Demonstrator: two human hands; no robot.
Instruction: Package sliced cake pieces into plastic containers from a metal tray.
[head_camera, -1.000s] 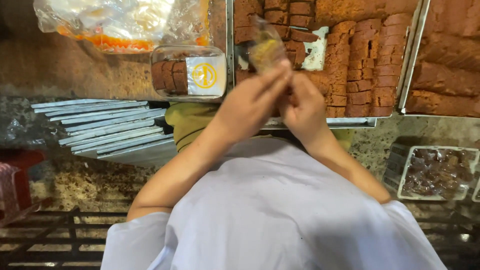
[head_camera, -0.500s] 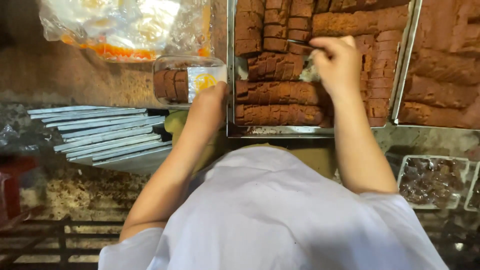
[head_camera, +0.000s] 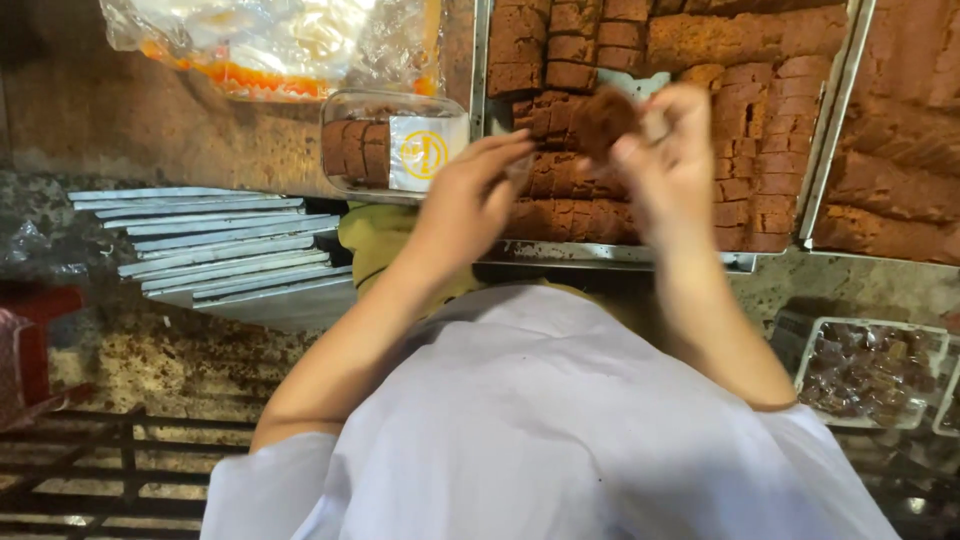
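My right hand (head_camera: 672, 165) is raised over a metal tray (head_camera: 640, 258) of cut brown sweet blocks and pinches one brown block (head_camera: 602, 118) in its fingertips. My left hand (head_camera: 468, 198) hovers just left of that block, fingers apart and stretched toward it; I cannot tell if they touch it. A clear plastic box (head_camera: 392, 150) with a few brown blocks and a yellow label stands just left of the left hand, against the tray's edge. My white sleeves and chest fill the lower part of the view.
A second tray of brown slabs (head_camera: 900, 130) lies at the right. Flat metal trays (head_camera: 220, 250) are stacked at the left, a plastic bag with orange and white contents (head_camera: 270, 45) lies behind them. Clear tubs of dark pieces (head_camera: 868, 372) sit at lower right.
A second ago both hands held one wrapped piece together. The right hand then reached into the tray, and now it has lifted a brown block while the left hand has come across from the box.
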